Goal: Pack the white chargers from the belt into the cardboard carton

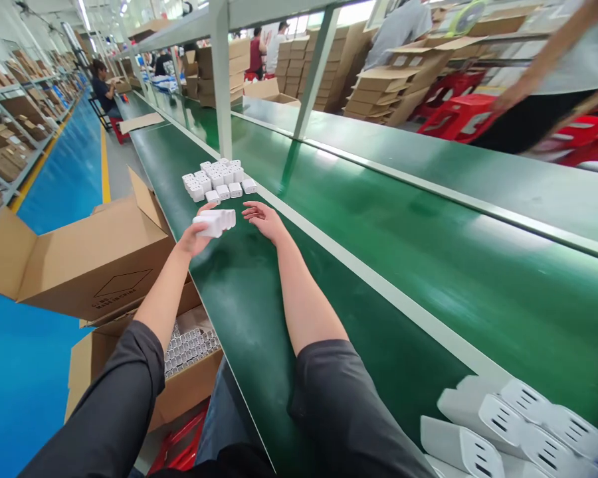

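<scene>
My left hand (195,239) is wrapped round a short row of white plastic housings (216,222), held above the green worktop (239,292). To its right, my right hand (262,219) hovers with its fingers apart and nothing in them. Just beyond both hands, a cluster of several white housings (219,176) stands on the worktop. More white pieces with dark slots (501,421) lie at the lower right, larger in view and partly cut off by the frame edge.
An open carton (189,378) of many white pieces sits below the table's left edge, beside another open carton (104,259). A metal post (222,79) rises behind the cluster. Across the line, a blurred person (578,60) is near red stools (458,116).
</scene>
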A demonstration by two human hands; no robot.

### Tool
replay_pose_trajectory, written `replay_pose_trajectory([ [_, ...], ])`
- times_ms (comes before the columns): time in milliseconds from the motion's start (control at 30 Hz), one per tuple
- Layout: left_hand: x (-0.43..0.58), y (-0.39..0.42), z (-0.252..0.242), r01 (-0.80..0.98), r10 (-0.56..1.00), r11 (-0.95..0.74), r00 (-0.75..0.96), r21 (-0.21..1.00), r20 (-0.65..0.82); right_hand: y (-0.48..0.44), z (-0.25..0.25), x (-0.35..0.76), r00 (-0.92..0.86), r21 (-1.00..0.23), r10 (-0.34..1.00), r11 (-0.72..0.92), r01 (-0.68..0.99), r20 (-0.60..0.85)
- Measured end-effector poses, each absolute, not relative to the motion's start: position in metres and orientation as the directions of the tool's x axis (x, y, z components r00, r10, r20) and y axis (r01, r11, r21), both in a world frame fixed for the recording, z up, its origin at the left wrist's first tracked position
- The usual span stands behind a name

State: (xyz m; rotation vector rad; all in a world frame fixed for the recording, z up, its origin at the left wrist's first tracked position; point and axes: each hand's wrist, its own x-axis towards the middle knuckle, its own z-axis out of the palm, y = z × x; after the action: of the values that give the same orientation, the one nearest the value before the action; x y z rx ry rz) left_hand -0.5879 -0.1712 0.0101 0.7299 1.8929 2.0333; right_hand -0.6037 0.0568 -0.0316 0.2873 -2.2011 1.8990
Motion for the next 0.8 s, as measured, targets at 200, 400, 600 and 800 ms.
replay_pose_trajectory([
  [200, -0.52, -0.262, -0.016, 0.116, 0.165, -0.655, -0.943, 0.747, 0.291, -0.051, 0.043, -0.535, -0.799, -0.795, -0.369, 0.21, -0.569, 0.475],
  [400, -0.456, -0.352, -0.037, 0.234, 0.017, -0.506, -0.96, 0.83, 0.28, -0.177, 0.028, -0.472, -0.703, -0.646, -0.641, 0.401, -0.649, 0.309],
  [600, -0.415, -0.43, -0.098, 0.139, -0.026, -0.374, -0.99, 0.917, 0.139, -0.284, -0.043, -0.471, -0.717, -0.765, -0.684, 0.386, -0.515, 0.137],
  [800, -0.336, -0.537, -0.186, -0.304, -0.194, 0.139, -0.942, 0.942, -0.275, -0.302, -0.205, -0.484, -0.832, -0.827, -0.494, 0.557, -0.08, -0.252],
])
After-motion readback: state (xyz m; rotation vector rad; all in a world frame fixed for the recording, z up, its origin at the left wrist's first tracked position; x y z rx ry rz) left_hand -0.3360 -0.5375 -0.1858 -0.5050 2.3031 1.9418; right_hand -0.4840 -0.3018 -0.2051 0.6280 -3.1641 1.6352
